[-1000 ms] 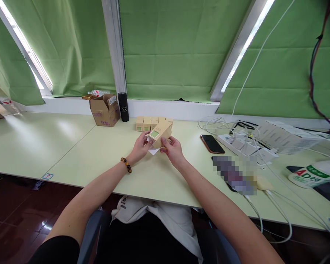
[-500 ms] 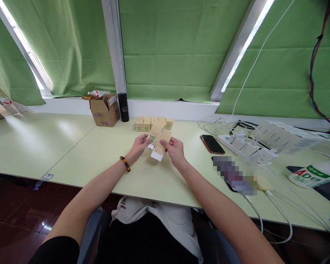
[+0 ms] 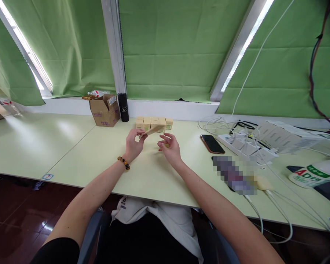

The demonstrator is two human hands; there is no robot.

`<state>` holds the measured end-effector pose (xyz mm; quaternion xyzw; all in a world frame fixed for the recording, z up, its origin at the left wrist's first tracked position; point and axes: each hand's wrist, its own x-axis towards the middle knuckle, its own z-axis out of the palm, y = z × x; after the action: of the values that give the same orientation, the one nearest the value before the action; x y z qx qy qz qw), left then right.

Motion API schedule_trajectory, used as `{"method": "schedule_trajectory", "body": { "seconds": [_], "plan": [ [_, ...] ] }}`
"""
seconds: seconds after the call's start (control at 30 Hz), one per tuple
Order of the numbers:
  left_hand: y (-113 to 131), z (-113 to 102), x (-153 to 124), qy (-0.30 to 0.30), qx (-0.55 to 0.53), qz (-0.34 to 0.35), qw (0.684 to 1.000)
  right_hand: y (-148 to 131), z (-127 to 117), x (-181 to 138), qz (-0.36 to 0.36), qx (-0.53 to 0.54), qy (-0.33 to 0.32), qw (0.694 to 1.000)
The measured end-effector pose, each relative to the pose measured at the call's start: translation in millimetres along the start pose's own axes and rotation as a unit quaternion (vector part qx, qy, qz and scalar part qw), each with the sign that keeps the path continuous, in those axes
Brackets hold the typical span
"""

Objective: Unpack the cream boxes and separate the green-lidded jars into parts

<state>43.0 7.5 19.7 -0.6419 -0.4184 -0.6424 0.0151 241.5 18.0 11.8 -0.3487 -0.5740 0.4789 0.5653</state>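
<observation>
The right hand [image 3: 169,148] has let go of the flattened kraft carton [image 3: 154,129] that both hands held half a second ago; its grip is now loosely spread, just beside the carton and apart from it. The left hand [image 3: 134,144] alone pinches one end, holding it tilted above the table [image 3: 99,150], before the row of small boxes [image 3: 147,123] (its printed face, visible then, is now turned from view); the right hand thus seems free to fold or steady it.
</observation>
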Motion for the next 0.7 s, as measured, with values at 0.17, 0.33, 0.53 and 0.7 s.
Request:
{"method": "schedule_trajectory", "body": {
  "seconds": [0.17,0.33,0.53,0.7],
  "plan": [
    [-5.4,-17.7,5.1,-0.028,0.184,0.245,0.952,5.9,1.3,0.0,0.034,-0.049,-0.030,0.998],
    [-8.3,-17.6,-0.7,-0.075,0.241,0.329,0.910,8.9,4.0,-3.2,0.053,-0.027,-0.087,0.994],
    [-7.1,-11.9,-2.3,-0.052,0.227,0.282,0.931,9.8,2.9,-3.7,0.095,-0.063,-0.108,0.988],
    [-22.9,-16.2,13.2,0.068,0.156,-0.039,0.985,5.4,1.9,-6.5,0.085,-0.115,-0.129,0.981]
  ]
}}
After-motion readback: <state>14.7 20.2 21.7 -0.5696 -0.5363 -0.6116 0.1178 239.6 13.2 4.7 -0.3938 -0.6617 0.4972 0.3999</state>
